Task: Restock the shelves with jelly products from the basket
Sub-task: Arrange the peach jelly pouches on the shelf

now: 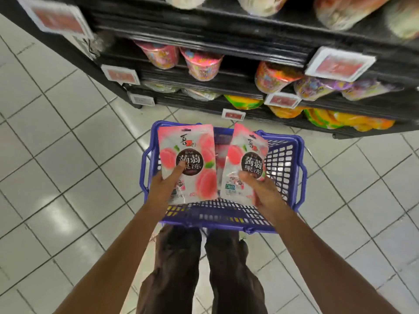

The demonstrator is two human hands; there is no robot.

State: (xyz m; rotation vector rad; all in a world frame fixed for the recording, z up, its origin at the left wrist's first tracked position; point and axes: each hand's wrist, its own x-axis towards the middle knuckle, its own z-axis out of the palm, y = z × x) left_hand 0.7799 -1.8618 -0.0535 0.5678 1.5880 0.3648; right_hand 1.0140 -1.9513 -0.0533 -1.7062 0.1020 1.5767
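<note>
A blue plastic basket (283, 164) stands on the tiled floor in front of my feet. Above it I hold two pink peach jelly pouches. My left hand (164, 185) grips the lower part of the left jelly pouch (195, 146), thumb across its dark round label. My right hand (260, 189) grips the bottom of the right jelly pouch (243, 155), which tilts slightly to the right. Both pouches face me upright. They hide most of the basket's inside.
Black shelves (226, 46) rise just beyond the basket, with jelly cups (201, 64), orange and green bags (328, 118) on the lowest level and white-framed red price tags (337, 64). Grey tiled floor (68, 177) spreads to the left and right. My legs stand below the basket.
</note>
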